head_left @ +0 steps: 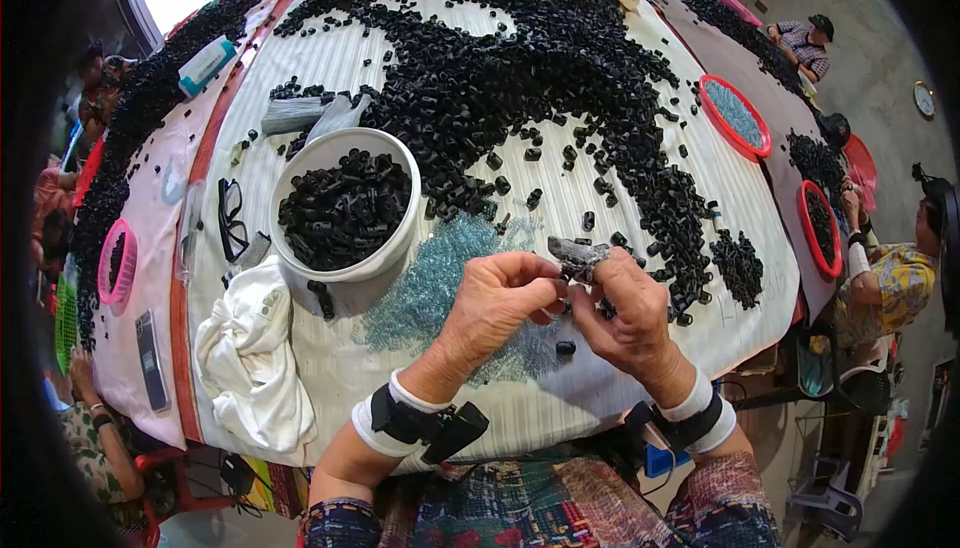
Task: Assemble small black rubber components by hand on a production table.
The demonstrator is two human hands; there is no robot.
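Fingers of the right hand (632, 316) clasp a grey bundle (575, 250) right of the white bowl (345, 140); the left hand (497, 298) hides its hold from here. Slackness could drop the bundle among bluish pieces (430, 288) beside the bowl.

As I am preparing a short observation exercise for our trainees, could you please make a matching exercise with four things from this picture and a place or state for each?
Things:
1. White, round, plastic-looking bowl
2. Black-framed eyeglasses
3. Loose heap of small, translucent pale-blue pieces
4. Dark grey oblong piece

Places or states:
A. Held in the fingers of the right hand
B. Just left of the bowl
C. Spread beside the left hand
D. Filled with small black pieces

Right pairs: 1-D, 2-B, 3-C, 4-A
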